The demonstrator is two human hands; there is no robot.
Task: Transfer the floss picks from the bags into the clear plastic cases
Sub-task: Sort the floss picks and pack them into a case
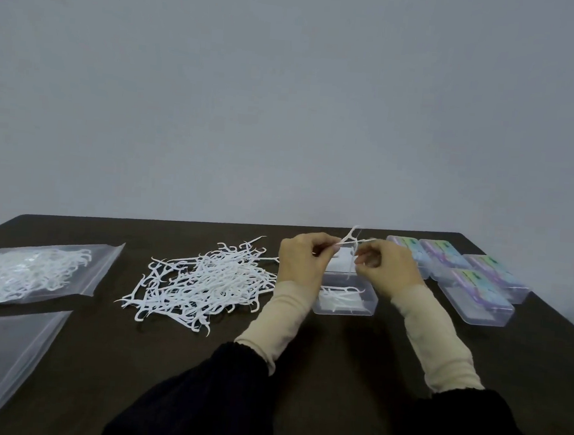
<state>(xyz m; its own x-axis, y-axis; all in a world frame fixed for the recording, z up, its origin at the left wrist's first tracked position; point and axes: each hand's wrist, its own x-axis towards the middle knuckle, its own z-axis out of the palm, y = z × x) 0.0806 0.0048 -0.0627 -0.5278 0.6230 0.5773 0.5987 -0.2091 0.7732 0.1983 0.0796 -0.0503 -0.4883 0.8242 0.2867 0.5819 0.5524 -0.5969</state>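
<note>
Both hands are raised just above an open clear case [346, 299] near the middle of the dark tabletop [301, 373]. The left hand [304, 261] has its fingers curled and pinches a few white floss picks [350, 241] at their thin ends; the right hand [390, 265] has its fingers curled in too and pinches the same small bunch from the other side. The picks stick up and out between the two hands, one with its forked head pointing up toward the far edge of the tabletop, another hanging down toward the case. The case below already holds several picks lying flat on its bottom, and its raised lid shows as a pale patch behind the hands.

Just left of the case lies a loose pile of floss picks [201, 282], spread out and tangled straight on the tabletop. Farther left is a clear zip bag [31, 269] with more picks inside it, lying flat. Nearer the front left corner lies a second bag [3, 359], flat, with nothing showing inside.

To the right, well apart from the hands, four closed cases [474, 300] with coloured labels sit grouped near the far right corner of the tabletop, close to one another. Cream cuffs [434, 332] under dark sleeves cover both forearms
</note>
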